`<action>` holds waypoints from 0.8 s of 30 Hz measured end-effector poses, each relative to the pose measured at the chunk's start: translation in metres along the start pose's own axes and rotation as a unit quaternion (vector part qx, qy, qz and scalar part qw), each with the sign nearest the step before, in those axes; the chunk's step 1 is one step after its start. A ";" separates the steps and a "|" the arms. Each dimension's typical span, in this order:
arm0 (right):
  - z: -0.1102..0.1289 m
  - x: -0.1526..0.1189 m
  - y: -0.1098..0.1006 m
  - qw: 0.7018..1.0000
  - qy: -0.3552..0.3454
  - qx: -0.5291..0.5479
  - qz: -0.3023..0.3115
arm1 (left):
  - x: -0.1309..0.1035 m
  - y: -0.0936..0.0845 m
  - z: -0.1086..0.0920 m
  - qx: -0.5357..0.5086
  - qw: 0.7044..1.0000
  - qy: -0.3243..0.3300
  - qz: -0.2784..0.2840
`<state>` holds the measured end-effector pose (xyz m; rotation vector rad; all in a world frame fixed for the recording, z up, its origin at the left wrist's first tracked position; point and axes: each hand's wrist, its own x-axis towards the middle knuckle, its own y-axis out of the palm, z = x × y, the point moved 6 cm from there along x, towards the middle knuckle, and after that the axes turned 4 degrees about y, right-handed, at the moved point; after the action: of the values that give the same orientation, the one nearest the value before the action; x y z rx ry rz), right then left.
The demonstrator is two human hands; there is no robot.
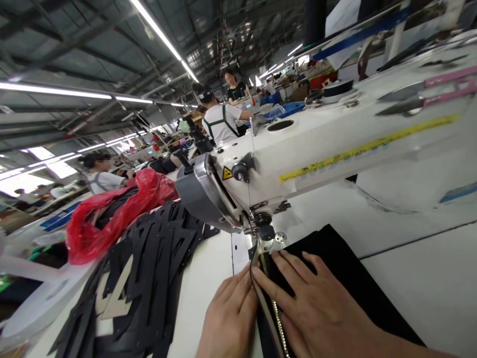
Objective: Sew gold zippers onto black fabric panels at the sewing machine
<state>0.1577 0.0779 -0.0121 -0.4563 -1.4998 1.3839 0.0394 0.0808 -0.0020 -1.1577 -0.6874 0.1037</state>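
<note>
Beneath the needle of a white sewing machine (335, 144) lies a black fabric panel (331, 243) with a gold-toothed zipper (276, 315) running toward me. A narrow dark strip with a pale underside (269, 318) stands along the zipper's left side. My left hand (231, 313) closes its fingers together at this strip's left edge; its thumb is hidden. Lying flat over the panel and zipper, my right hand (309, 298) has its fingers spread, their tips just in front of the presser foot (265, 243).
Left of the machine, many black cut pieces (149, 268) lie in a pile beside a red plastic bag (112, 214). Pink-handled scissors (428, 94) and a dark spool (338, 88) rest on the machine arm. Several people work farther back, including a person in white (221, 122).
</note>
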 end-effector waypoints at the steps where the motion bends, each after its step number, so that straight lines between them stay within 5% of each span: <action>1: 0.000 0.000 0.000 1.000 0.007 0.010 0.006 | 0.000 0.000 0.000 0.001 1.000 0.005 -0.004; 24: -0.001 -0.003 -0.001 0.999 0.014 0.028 0.014 | 0.001 -0.001 -0.003 -0.010 1.000 0.024 -0.006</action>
<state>0.1605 0.0754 -0.0124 -0.4619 -1.4341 1.4329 0.0409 0.0784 -0.0011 -1.1715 -0.6547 0.0592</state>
